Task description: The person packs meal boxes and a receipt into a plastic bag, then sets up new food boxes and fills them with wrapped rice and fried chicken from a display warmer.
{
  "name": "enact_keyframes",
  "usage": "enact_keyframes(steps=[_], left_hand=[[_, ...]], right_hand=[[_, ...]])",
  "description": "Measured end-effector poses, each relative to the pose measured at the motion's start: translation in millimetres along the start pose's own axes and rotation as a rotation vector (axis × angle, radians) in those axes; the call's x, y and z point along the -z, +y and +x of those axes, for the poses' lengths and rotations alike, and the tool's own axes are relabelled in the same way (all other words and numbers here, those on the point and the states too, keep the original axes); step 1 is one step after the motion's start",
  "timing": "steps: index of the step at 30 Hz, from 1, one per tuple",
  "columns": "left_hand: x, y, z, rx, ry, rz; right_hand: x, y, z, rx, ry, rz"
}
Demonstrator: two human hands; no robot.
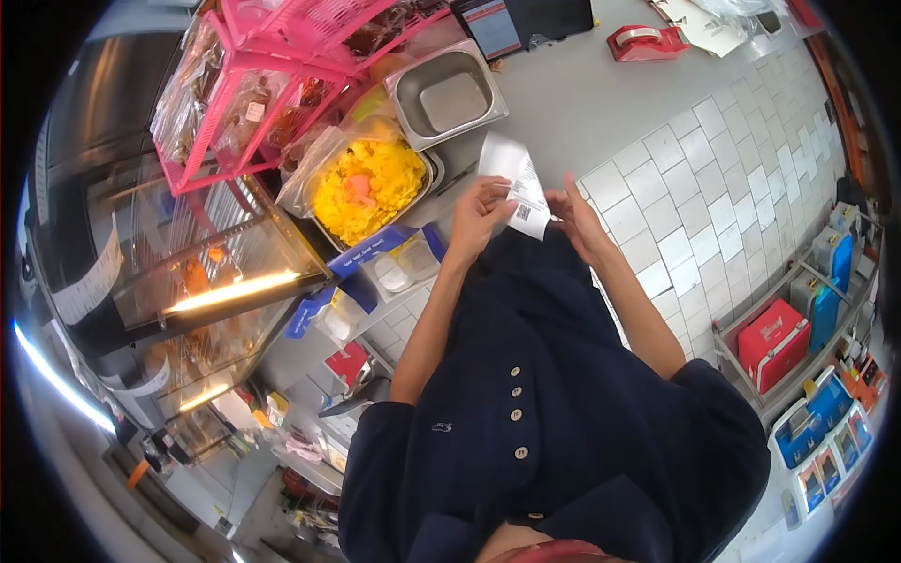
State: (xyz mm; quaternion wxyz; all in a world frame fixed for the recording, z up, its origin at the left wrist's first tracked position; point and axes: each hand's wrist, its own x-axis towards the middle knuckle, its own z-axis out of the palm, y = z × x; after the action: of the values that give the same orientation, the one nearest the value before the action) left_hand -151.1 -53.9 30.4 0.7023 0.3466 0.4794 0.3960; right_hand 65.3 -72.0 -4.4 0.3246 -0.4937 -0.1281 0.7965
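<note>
A white printed paper slip (511, 178) with a square code near its lower end is held up in front of the dark shirt. My left hand (481, 216) pinches its left edge between thumb and fingers. Close to the slip's right edge is my right hand (580, 223), its fingers apart and one pointing up; whether a fingertip touches the paper is unclear. Left of my left hand, a metal tray holds yellow food (371, 192) with an orange piece on top. Above that sits an empty steel pan (446, 94) on the grey counter (563, 103).
Pink baskets (221, 113) of bagged items stand at upper left, above a lit glass display case (225, 300). A red tape dispenser (648, 44) and a dark screen (535, 21) are on the counter. At right, a rack holds a red box (772, 344) over a tiled floor (694, 197).
</note>
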Motion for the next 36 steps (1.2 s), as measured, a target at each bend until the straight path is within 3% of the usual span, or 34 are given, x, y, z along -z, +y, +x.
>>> enact_keyframes(steps=[5,7,9,11,12,13,14,15,16,17,19,21,23,24,26,29,31,34,36], left_hand=[[6,-20,-8,0.13,-0.204,0.093],[5,-22,-7,0.075,-0.227,0.143],[11,-31,0,0.109,-0.181,0.229],[12,-39,9,0.149,-0.135,0.31],[10,-42,14,-0.009,-0.085,0.524],[8,-47,17,-0.172,-0.034,0.737],[6,-52,19,-0.175,-0.035,0.736],[6,-61,20,-0.189,-0.001,0.962],[4,-62,23,-0.207,0.035,1.188],[2,-64,21,-0.212,0.031,1.187],[-5,-62,21,-0.614,0.124,1.524],[10,-95,31,-0.624,0.088,1.525],[13,-118,21,-0.593,0.024,1.516],[15,-116,23,-0.612,0.002,1.487],[17,-111,26,-0.638,-0.025,1.46],[26,-112,25,-0.744,-0.02,1.479],[35,-125,25,-0.64,-0.072,1.432],[21,-90,19,-0.611,-0.066,1.44],[19,-76,18,-0.606,-0.082,1.449]], right_hand=[[-9,-33,37,-0.032,-0.152,0.385],[-10,-44,49,0.181,0.139,0.26],[1,-63,67,0.226,0.162,0.276],[13,-69,91,0.704,0.182,-0.26],[17,-69,102,0.701,0.183,-0.261],[19,-70,113,0.865,0.273,-0.668],[22,-70,120,1.014,0.361,-1.084],[17,-69,117,1.015,0.365,-1.085],[8,-67,112,1.098,0.625,-1.259],[-2,-64,105,1.165,0.897,-1.424],[-14,-47,100,1.215,0.657,-1.383],[-29,-14,115,1.11,0.076,-1.142],[-61,1,118,1.13,-0.08,-1.378],[-69,9,122,1.109,-0.072,-1.378],[-82,14,133,1.094,-0.03,-1.745],[-90,11,143,1.01,-0.106,-1.995],[-73,4,128,1.027,-0.19,-1.909],[-36,-14,93,1.073,-0.223,-1.671],[-6,-6,85,0.989,0.044,-1.385]])
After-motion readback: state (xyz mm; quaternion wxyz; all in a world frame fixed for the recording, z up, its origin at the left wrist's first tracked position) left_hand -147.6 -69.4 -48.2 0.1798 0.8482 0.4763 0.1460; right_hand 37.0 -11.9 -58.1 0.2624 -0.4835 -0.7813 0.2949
